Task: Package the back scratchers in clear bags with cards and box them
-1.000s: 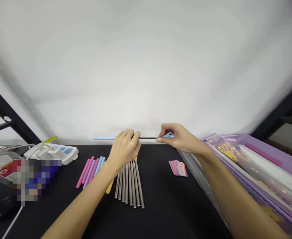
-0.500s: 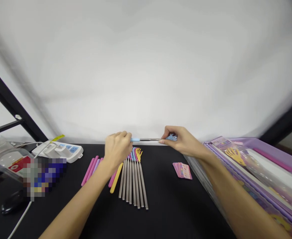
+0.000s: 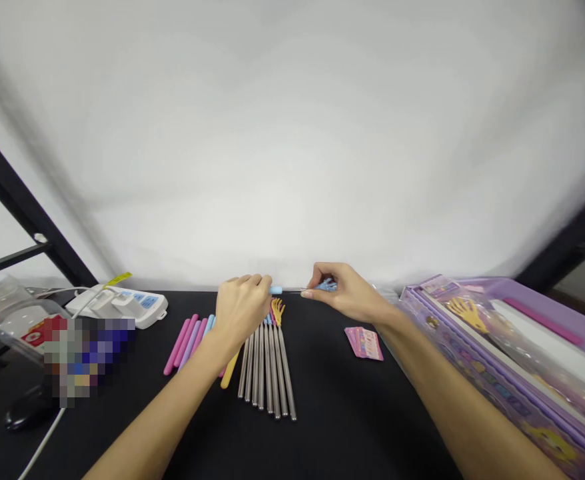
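Note:
A light blue back scratcher is held level between my two hands above the far edge of the desk. My left hand is wrapped round its blue handle, whose end shows past the fingers. Between finger and thumb, my right hand pinches the thin metal rod near the blue hand-shaped head. Below lie several steel-rod back scratchers side by side, one with a yellow hand-shaped head at its far end. Coloured handle sleeves lie left of them, partly hidden by my left forearm.
Pink cards lie right of the rods. A purple box with packaged scratchers stands at the right. On the left are a white power strip, a black mouse and a white cable. A pale wall rises behind the desk.
Both hands have drawn closer together and slightly lower, with the right hand shifting left. Less of the metal rod shows between them.

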`<state>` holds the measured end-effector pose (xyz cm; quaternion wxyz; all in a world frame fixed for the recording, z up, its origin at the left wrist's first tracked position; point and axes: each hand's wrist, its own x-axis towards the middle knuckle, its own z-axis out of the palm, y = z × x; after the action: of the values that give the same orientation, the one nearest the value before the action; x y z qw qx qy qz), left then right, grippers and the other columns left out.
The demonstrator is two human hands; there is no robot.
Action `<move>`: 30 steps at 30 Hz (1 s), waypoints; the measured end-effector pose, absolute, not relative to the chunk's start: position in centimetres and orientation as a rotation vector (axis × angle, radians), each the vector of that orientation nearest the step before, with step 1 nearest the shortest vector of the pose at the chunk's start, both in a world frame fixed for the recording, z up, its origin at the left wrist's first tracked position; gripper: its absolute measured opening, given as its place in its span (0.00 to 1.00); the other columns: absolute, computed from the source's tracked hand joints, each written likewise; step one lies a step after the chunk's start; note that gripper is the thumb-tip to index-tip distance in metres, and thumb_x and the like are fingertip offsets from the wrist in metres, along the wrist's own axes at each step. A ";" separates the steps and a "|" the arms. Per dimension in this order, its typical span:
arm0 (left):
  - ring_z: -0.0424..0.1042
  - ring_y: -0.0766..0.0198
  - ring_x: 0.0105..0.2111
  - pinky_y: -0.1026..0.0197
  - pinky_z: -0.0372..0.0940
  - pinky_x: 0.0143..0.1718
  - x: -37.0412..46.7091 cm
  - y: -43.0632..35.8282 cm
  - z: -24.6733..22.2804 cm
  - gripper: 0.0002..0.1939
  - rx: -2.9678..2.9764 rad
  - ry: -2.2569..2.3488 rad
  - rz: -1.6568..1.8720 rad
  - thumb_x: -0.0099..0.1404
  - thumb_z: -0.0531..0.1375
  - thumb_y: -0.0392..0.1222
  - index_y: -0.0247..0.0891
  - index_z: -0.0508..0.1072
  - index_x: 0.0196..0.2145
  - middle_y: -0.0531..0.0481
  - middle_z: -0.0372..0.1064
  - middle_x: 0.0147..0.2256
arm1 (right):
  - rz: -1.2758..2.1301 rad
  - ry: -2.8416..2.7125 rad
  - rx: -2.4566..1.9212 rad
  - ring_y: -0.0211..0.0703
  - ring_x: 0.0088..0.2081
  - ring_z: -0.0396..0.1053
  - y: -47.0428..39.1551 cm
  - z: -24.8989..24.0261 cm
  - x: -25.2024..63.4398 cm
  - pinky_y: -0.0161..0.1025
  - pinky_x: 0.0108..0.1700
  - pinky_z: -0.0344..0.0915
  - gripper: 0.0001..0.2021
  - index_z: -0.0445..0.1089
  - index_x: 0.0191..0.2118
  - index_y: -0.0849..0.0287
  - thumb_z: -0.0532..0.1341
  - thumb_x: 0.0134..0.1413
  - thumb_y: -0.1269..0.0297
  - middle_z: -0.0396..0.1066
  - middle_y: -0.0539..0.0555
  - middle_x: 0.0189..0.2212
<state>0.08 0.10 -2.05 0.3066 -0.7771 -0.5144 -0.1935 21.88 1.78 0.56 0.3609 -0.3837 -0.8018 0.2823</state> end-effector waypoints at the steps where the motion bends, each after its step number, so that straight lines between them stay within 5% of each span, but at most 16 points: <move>1: 0.72 0.59 0.24 0.58 0.45 0.23 -0.5 0.4 -1.9 0.07 -2.051 -1.339 -0.505 0.58 0.55 0.31 0.38 0.71 0.26 0.50 0.71 0.23 | 0.735 -2.078 -0.971 0.43 0.35 0.69 1.9 0.7 22.6 0.40 0.38 0.61 0.07 0.68 0.27 0.58 0.65 0.51 0.63 0.73 0.50 0.29; 11: 0.70 0.56 0.29 0.55 0.56 0.34 -4.2 2.0 -1.0 0.07 -1.840 -1.269 -0.610 0.61 0.55 0.33 0.37 0.70 0.27 0.47 0.71 0.24 | 0.637 -2.031 -1.059 0.43 0.33 0.68 3.0 1.2 28.2 0.39 0.37 0.61 0.10 0.68 0.27 0.57 0.67 0.49 0.59 0.71 0.51 0.28; 18: 0.69 0.58 0.25 0.58 0.51 0.28 -3.6 1.6 -1.1 0.07 -1.852 -1.330 -0.610 0.63 0.54 0.34 0.39 0.71 0.30 0.49 0.71 0.23 | 0.669 -2.034 -1.102 0.45 0.34 0.68 2.9 1.1 29.1 0.41 0.38 0.61 0.14 0.68 0.28 0.57 0.68 0.48 0.52 0.72 0.52 0.28; 30: 0.69 0.57 0.29 0.56 0.54 0.36 -5.5 2.0 0.2 0.07 -1.785 -1.411 -0.679 0.65 0.52 0.36 0.40 0.68 0.30 0.49 0.71 0.25 | 0.649 -2.027 -1.082 0.45 0.35 0.68 3.0 1.4 29.1 0.41 0.39 0.61 0.15 0.68 0.28 0.57 0.68 0.48 0.51 0.72 0.51 0.29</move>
<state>-5.47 1.97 0.16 0.3744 -0.6971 -0.5510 -0.2651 29.14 2.98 1.35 0.3682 -0.4215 -0.7892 0.2527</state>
